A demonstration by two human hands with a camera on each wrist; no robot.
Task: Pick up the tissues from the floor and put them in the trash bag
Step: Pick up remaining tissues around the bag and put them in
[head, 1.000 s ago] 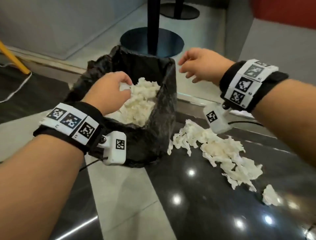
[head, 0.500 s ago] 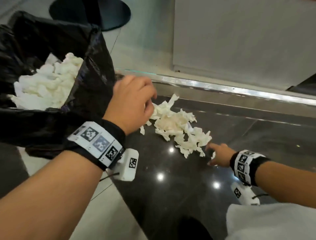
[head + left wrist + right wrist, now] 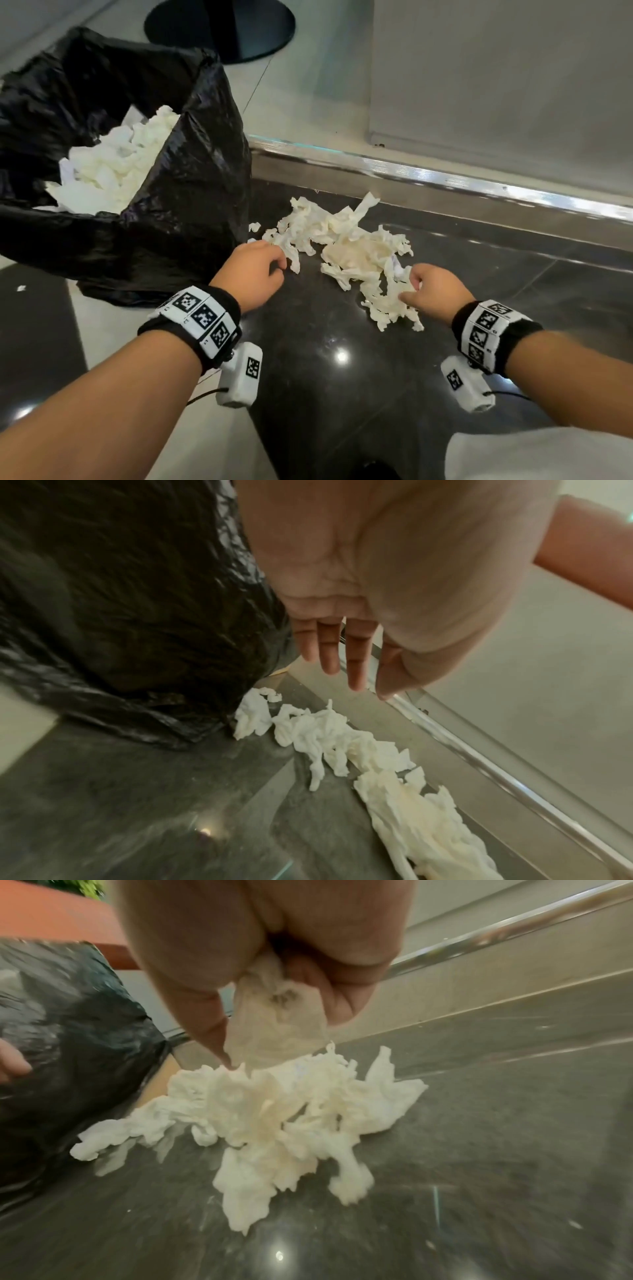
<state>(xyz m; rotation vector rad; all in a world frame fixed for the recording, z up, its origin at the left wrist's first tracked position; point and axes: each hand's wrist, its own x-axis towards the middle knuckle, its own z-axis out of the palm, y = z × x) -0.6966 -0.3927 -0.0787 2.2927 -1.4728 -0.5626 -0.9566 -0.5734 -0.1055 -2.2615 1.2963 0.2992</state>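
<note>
A heap of crumpled white tissues (image 3: 346,253) lies on the dark polished floor just right of a black trash bag (image 3: 191,192), which holds more tissues (image 3: 116,171). My left hand (image 3: 260,263) hovers at the heap's left end beside the bag; the left wrist view shows its fingers (image 3: 354,653) straight above the tissues (image 3: 342,745), holding nothing. My right hand (image 3: 419,287) is at the heap's right end. In the right wrist view its thumb and fingers pinch a tissue (image 3: 274,1020) just above the heap (image 3: 274,1118).
A shiny metal strip (image 3: 445,171) runs along the floor behind the heap, with a pale wall panel beyond. A round black table base (image 3: 222,27) stands behind the bag. A small white scrap (image 3: 21,288) lies on the floor at the left.
My left hand has left the bag's mouth and come down to the heap's left end. My right hand has dropped from above the bag to the heap and taken hold of a tissue.
</note>
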